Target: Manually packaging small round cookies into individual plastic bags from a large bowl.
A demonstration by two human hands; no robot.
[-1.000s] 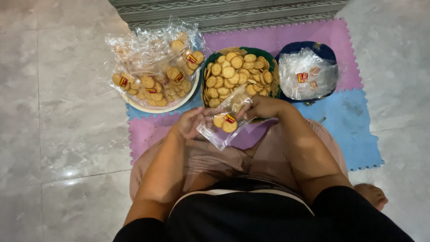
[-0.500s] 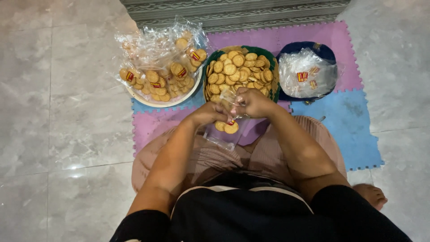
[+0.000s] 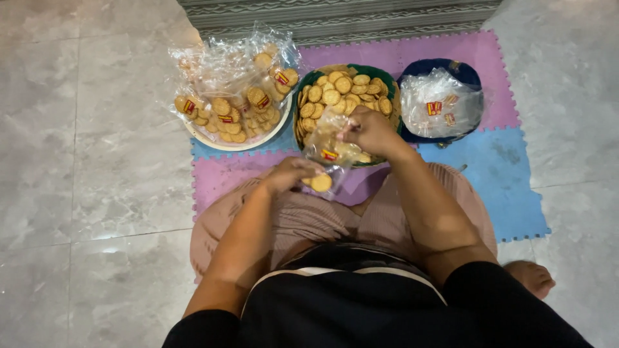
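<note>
I sit on the floor over a foam mat. My left hand [image 3: 291, 174] grips the lower end of a small clear plastic bag [image 3: 327, 153] holding a few round biscuits. My right hand [image 3: 370, 131] pinches the top of the same bag, over the green bowl [image 3: 299, 134] filled with loose round biscuits. The bag hangs stretched between both hands, just in front of the bowl.
A white plate [image 3: 222, 144] at the left carries several packed biscuit bags. A dark blue bowl [image 3: 465, 72] at the right holds empty clear bags with small red labels. Pink and blue foam tiles [image 3: 496, 171] lie on grey marble floor. My bare foot [image 3: 532, 277] shows at the right.
My right hand has moved up and away over the green bowl while my left hand dropped lower, pulling the bag out between them. The view shifted slightly.
</note>
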